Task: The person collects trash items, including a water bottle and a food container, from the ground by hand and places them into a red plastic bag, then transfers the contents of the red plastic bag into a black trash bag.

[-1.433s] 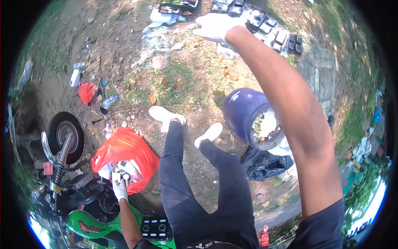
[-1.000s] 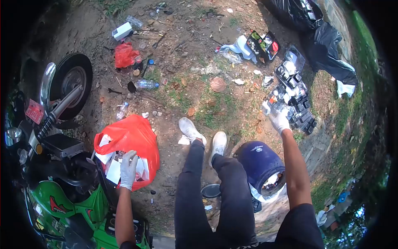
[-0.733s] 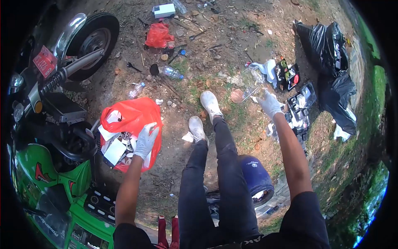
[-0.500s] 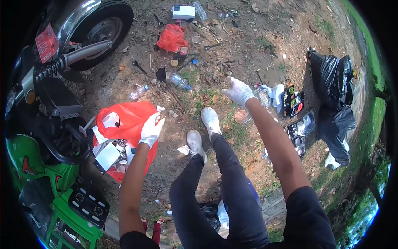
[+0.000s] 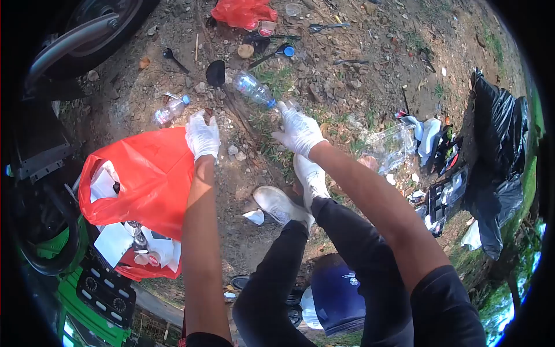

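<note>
Both gloved hands now extended further forward than half second ago, view tipped toward littered ground. Red bag [image 5: 141, 179] beside left arm, mouth open, holds white paper and cups. Left hand [image 5: 202, 136] at bag's far edge, fingers loosely spread, gripping nothing. Right hand [image 5: 299, 132] open, empty, fingertips just short of clear bottle [image 5: 254, 89] lying on grass. Smaller bottle [image 5: 169, 111] beyond left hand.

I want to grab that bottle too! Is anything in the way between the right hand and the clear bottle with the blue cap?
Nothing visible. The right hand is open, its fingertips right by the clear bottle, only bare dirt between.
</note>
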Demonstrator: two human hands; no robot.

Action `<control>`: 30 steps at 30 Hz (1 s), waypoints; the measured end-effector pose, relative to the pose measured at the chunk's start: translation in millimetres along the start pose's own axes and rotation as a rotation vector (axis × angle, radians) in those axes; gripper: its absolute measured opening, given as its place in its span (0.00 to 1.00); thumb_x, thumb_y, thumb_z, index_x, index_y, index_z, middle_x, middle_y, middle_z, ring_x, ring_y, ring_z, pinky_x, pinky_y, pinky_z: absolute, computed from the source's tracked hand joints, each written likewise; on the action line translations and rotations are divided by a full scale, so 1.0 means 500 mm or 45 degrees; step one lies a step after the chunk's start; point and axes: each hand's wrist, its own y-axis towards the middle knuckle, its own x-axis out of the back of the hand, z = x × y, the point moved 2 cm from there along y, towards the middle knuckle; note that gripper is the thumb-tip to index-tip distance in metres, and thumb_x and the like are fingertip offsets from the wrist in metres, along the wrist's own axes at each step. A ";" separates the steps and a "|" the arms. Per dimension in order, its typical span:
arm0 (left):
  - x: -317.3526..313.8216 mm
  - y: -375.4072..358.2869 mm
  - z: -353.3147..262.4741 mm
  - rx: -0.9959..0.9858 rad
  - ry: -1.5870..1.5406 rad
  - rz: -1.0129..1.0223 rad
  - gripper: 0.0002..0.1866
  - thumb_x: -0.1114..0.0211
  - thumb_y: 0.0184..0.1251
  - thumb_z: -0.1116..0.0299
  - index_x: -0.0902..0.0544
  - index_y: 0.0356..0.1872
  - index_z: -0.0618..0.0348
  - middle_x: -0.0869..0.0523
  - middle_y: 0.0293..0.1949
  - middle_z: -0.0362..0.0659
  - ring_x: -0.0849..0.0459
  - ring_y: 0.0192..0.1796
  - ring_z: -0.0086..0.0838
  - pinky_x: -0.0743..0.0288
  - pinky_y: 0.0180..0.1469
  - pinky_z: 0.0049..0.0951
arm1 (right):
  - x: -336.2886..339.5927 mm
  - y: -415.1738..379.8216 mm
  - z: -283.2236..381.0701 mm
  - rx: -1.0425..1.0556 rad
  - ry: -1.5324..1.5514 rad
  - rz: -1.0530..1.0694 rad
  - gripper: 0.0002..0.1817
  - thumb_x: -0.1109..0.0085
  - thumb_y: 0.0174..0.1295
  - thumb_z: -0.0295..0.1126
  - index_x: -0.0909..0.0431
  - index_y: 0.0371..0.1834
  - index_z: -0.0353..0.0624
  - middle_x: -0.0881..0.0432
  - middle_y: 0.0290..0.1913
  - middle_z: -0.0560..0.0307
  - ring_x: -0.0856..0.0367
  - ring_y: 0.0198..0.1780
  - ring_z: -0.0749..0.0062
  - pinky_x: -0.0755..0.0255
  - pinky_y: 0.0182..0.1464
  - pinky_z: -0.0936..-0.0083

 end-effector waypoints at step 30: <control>0.149 0.340 -0.112 -0.633 -0.139 0.323 0.12 0.30 0.61 0.64 0.13 0.40 0.61 0.12 0.32 0.51 0.11 0.39 0.38 0.20 0.47 0.41 | 0.050 0.224 -0.105 0.286 0.038 -0.529 0.28 0.28 0.63 0.51 0.17 0.54 0.38 0.13 0.50 0.36 0.10 0.52 0.41 0.16 0.53 0.51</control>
